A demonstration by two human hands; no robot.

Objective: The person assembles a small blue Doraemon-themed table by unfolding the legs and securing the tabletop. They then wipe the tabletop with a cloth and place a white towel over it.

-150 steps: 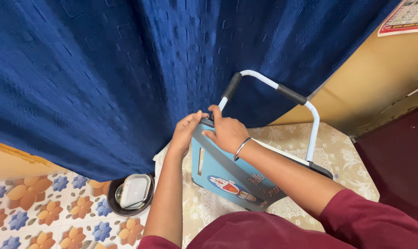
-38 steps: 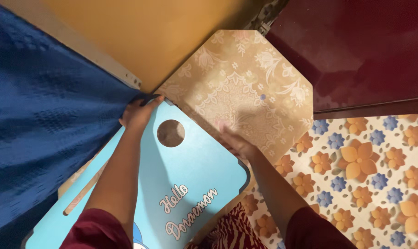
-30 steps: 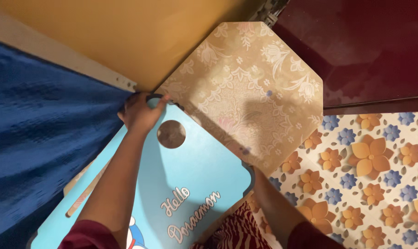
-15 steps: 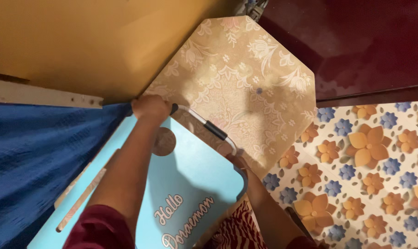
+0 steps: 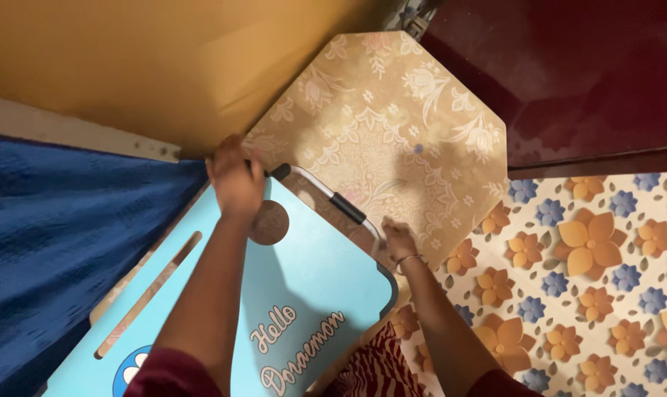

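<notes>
My light blue folding lap table [image 5: 304, 287], round hole near its far edge, lay tilted over the beige floral tabletop's [image 5: 421, 110] near-left edge.

No packages, signs or screens show. The only label-like marks are printed on the light blue tray table [image 5: 304, 294] at near centre: a line of white cursive lettering running diagonally across its top, and a round dark blue and white cartoon emblem [image 5: 131, 367] at the near left edge, partly cut off.
</notes>
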